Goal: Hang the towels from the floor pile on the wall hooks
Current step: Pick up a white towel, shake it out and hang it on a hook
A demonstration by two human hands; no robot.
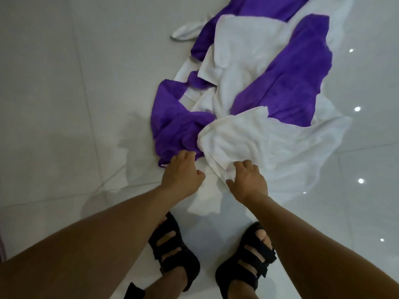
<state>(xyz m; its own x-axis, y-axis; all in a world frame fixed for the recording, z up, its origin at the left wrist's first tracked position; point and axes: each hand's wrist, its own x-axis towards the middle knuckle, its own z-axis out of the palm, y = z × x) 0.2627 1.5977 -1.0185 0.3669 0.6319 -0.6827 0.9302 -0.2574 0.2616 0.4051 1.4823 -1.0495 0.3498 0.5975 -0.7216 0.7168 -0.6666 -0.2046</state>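
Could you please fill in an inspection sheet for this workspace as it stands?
Surface: glossy white tiled floor, showing light reflections.
Job's things: purple towels and white towels tangled together on the floor; wall hooks not in view.
Clutter: nothing seen.
Grips: left hand at a purple towel's near edge, right hand on a white towel; whether either holds cloth is unclear.
Cables: nothing seen.
Surroundings: black sandals on the person's feet, close to the towels.
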